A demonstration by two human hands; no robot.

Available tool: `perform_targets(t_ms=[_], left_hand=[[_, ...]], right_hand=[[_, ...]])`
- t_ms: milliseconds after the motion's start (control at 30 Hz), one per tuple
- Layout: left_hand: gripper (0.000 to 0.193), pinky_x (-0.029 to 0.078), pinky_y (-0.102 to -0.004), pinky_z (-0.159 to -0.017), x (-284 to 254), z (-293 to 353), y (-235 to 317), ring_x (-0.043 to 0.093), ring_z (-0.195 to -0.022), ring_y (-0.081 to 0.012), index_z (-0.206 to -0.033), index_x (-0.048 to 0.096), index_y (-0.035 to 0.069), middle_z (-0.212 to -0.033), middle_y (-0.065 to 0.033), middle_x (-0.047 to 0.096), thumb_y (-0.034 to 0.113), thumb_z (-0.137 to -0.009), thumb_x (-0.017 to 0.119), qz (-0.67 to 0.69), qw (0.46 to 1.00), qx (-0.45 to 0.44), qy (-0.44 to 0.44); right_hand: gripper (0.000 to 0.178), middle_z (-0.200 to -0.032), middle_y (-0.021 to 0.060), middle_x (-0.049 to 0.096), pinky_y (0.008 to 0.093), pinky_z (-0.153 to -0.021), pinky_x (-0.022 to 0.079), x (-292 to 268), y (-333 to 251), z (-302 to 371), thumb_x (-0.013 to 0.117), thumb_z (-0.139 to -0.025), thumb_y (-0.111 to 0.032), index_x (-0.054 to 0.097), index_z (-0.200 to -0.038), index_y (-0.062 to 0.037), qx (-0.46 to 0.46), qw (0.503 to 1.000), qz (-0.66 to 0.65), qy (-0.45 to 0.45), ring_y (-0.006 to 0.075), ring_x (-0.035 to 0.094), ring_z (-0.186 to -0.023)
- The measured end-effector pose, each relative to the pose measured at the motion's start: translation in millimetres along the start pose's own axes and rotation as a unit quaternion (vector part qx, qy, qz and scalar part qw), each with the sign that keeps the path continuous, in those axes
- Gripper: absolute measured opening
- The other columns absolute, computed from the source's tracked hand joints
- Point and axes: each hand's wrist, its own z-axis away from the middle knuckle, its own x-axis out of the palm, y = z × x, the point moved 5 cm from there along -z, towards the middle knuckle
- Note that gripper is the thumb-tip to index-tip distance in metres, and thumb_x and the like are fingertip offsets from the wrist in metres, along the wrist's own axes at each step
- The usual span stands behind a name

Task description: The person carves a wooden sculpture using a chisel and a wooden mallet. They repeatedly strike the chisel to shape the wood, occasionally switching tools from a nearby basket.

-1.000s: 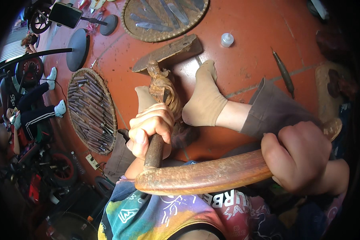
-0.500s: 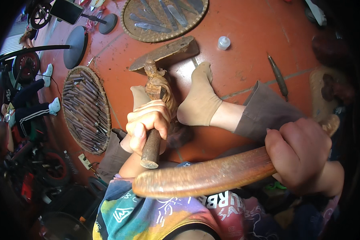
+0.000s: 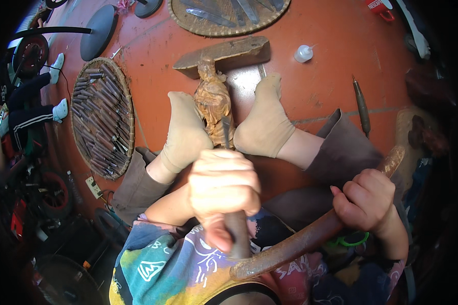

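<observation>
Between my two socked feet, a carved wooden figure lies on the floor, its head toward a wooden block. My left hand is closed around the wooden handle of a chisel. The chisel's dark blade points away from me and overlaps the figure's lower end; whether the tip touches it I cannot tell. In my right hand is a curved wooden mallet, gripped near its far right end. Its thick end is at the chisel's butt, close to my shirt.
On the left stands a woven tray of many wooden-handled tools; another tray holds flat blades at the far side. A small plastic bottle and a slim pointed tool are on the right. Another person's legs show far left.
My left hand with the chisel has come back toward my body, uncovering the figure and my left foot. The mallet has swung lower, its thick end nearer me. The view has shifted slightly.
</observation>
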Motion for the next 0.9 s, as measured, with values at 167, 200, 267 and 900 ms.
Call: perform_targets(t_ms=[167, 200, 267, 900], left_hand=[[0.049, 0.033, -0.0306, -0.040, -30, 5, -3, 0.046, -0.041, -0.0191, -0.052, 0.048, 0.007, -0.050, -0.0058, 0.047, 0.036, -0.089, 0.033, 0.008, 1.000, 0.018, 0.001], [0.048, 0.033, -0.0308, -0.040, -31, 8, -9, 0.046, -0.041, -0.0196, -0.052, 0.048, 0.006, -0.050, -0.0062, 0.047, 0.035, -0.088, 0.033, 0.021, 1.000, 0.010, 0.011], [0.047, 0.034, -0.0311, -0.041, -34, 12, -9, 0.047, -0.041, -0.0204, -0.052, 0.048, 0.006, -0.050, -0.0068, 0.046, 0.033, -0.087, 0.034, 0.027, 0.999, 0.003, 0.028], [0.051, 0.042, -0.0357, -0.051, -34, -3, -21, 0.052, -0.049, -0.0251, -0.055, 0.052, 0.005, -0.056, -0.0098, 0.052, 0.033, -0.093, 0.031, 0.010, 0.991, -0.128, 0.033]], right_hand=[[0.019, -0.057, -0.0002, 0.038, 0.0257, -0.041, 0.035, 9, 0, -8, 0.064, -0.059, 0.000, 0.053, -0.071, -0.0115, 0.015, 1.000, -0.014, -0.012, 0.0146, 0.042, -0.047], [0.019, -0.057, -0.0003, 0.038, 0.0257, -0.041, 0.035, 10, 0, -8, 0.064, -0.059, 0.000, 0.053, -0.070, -0.0115, 0.019, 1.000, -0.012, -0.012, 0.0145, 0.042, -0.047], [0.019, -0.057, -0.0004, 0.038, 0.0255, -0.041, 0.035, 12, 0, -14, 0.064, -0.060, 0.000, 0.053, -0.070, -0.0114, 0.009, 1.000, -0.019, -0.014, 0.0143, 0.042, -0.047], [0.010, -0.061, 0.0010, 0.040, 0.0226, -0.040, 0.039, -14, -2, -30, 0.059, -0.073, -0.011, 0.050, -0.076, -0.0108, 0.016, 0.998, 0.011, 0.053, 0.0129, 0.043, -0.049]])
